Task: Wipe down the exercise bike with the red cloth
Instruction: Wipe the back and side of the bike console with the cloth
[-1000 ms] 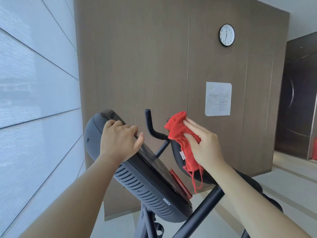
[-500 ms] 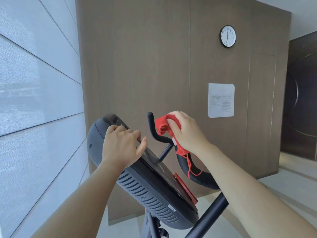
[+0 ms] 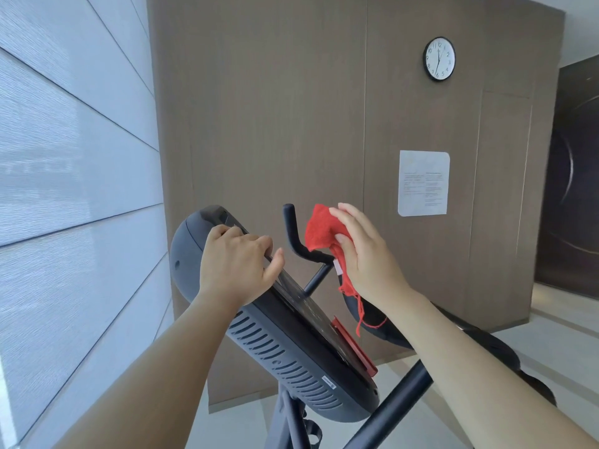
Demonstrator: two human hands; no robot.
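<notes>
So the red cloth is sitting a bit right of the middle of the frame, bunched up against the black handlebar of the exercise bike, right where the upright horn bends into the crossbar. The right hand has it. The fingers are laid fairly straight over the top of the wad and the thumb is tucked in underneath, so the cloth is pinched between them and pressed onto the bar. A small white tag and some loose red threads hang down below the hand, in front of the lower curve of the handlebar.

Just left of that, the left hand is gripping the bike's console. The fingers are curled over its top edge with the thumb sticking out on the screen side. The console is tilted, with its vented grey back facing the lower left and a red strip along its lower right edge. The dark frame tubes run out at the bottom of the frame.

Behind it all there's a brown panelled wall with a round clock in the upper right and a printed paper notice below it. There are pale horizontal panels down the left side, a dark door at the far right edge and a light floor in the lower right.
</notes>
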